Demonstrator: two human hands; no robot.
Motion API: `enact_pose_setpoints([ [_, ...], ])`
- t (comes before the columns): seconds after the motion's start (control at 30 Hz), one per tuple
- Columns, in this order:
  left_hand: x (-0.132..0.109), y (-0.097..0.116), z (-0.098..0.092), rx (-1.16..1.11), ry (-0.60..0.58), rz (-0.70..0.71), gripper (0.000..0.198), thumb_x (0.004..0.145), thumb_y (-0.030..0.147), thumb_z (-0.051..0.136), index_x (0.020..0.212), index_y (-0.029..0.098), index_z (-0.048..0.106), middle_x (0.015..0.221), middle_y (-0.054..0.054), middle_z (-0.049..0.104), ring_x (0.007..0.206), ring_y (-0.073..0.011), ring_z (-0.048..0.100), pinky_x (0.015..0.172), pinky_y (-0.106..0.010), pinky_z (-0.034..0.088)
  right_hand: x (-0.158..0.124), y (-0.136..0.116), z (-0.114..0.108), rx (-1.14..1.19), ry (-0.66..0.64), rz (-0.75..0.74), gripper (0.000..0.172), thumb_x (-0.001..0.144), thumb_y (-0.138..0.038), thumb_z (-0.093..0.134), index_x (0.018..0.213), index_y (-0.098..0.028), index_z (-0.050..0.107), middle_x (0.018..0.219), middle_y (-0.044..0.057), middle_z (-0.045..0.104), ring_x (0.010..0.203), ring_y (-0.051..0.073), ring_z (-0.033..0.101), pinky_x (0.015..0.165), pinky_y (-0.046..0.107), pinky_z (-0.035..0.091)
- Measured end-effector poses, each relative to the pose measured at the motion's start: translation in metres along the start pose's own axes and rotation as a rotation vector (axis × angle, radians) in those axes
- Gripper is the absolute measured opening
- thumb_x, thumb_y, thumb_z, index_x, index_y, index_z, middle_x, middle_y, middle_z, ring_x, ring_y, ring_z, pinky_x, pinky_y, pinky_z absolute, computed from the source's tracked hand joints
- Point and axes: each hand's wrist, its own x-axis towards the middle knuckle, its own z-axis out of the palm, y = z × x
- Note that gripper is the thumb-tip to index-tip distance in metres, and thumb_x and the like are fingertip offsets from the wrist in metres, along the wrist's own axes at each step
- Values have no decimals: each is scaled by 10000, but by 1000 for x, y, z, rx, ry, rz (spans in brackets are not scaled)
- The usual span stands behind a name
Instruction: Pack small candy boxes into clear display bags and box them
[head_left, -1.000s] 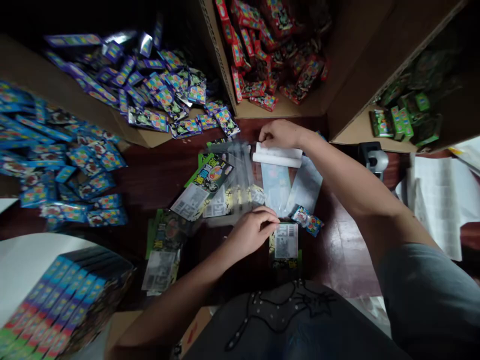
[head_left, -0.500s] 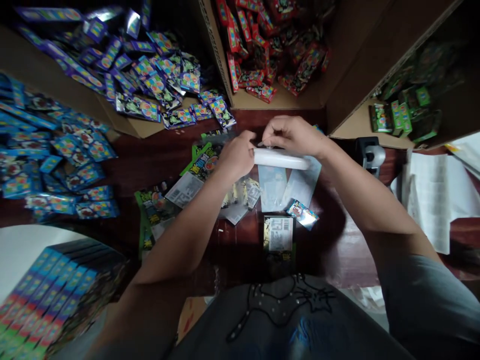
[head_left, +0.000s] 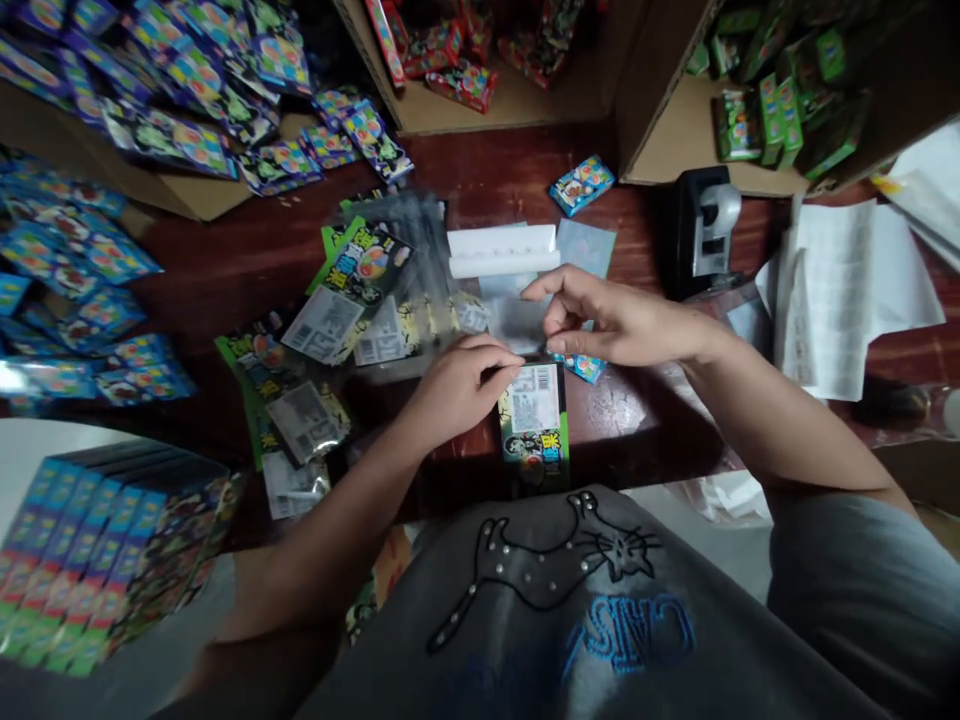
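My left hand (head_left: 466,392) is closed, thumb and forefinger pressed together at the top edge of a black printed plastic bag (head_left: 534,425) with a white barcode panel. To its right hovers my right hand (head_left: 611,318), fingers curved and thumb apart from the forefinger, with nothing visible between them. Under the right hand a small blue candy packet (head_left: 585,366) is partly hidden. Beyond both hands lies a curled white sheet (head_left: 504,250) on clear plastic sleeves (head_left: 589,245).
Several black and green bags (head_left: 322,320) lie at left. A tape dispenser (head_left: 709,225) and white paper sheets (head_left: 832,290) are at right. Cartons of purple (head_left: 277,165), red (head_left: 461,82) and green packets (head_left: 739,125) line the back. Another blue packet (head_left: 582,185) lies near them.
The curled white sheet has left my hands and lies on the table. Both hands have moved nearer to my body, the left one onto the black bag. The view has shifted.
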Motion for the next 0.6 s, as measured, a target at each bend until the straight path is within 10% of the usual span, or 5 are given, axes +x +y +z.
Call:
enact_pose_setpoints([
  [0.23,-10,20,-6,-197,-8,-106,202,949,337,686,1058,228,818,1082,-70,848,961,-233,786,903,-367,609,1,-2,23,-273,-78,26,660,931,-196,690,1537,-249,433,993,1,717,821,159,642,753,291,510],
  [0.6,-15,26,-1,-393,22,-125,169,885,377,768,928,214,772,972,-69,825,890,-216,769,840,-360,615,-32,-9,76,-636,328,-2,739,1059,-236,591,1729,-294,284,1121,35,811,1050,289,609,1094,531,364],
])
